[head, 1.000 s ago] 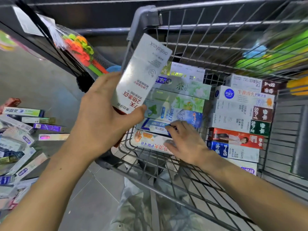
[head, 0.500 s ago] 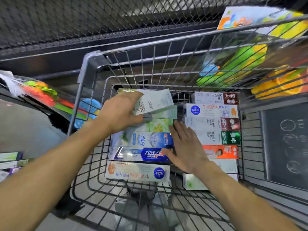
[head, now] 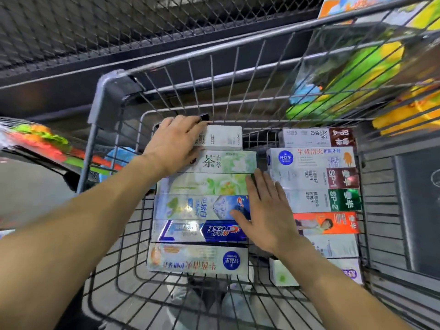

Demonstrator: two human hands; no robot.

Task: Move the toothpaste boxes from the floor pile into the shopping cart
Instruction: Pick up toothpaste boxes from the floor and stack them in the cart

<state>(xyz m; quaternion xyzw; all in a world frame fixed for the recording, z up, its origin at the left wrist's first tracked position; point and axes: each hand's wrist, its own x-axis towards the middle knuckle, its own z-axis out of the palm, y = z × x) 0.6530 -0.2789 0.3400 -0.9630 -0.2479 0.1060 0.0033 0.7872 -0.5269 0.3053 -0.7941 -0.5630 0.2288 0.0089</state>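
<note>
At the cart's (head: 112,91) far end, left hand (head: 175,144) grips a white box (head: 223,138); right hand (head: 266,210) lies flat.

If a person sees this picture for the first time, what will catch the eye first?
Two neat columns of toothpaste boxes fill the floor of the wire shopping cart. At the far end of the left column, the left hand sets down a white box, while the right hand lies flat between the columns.

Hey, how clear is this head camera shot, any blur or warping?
Head view: wide-angle bending curves the grey wire shopping cart rim; toothpaste boxes mid-frame, like the blue Crest box, read fairly sharp; the orange and green packet at left is smeared.
</note>
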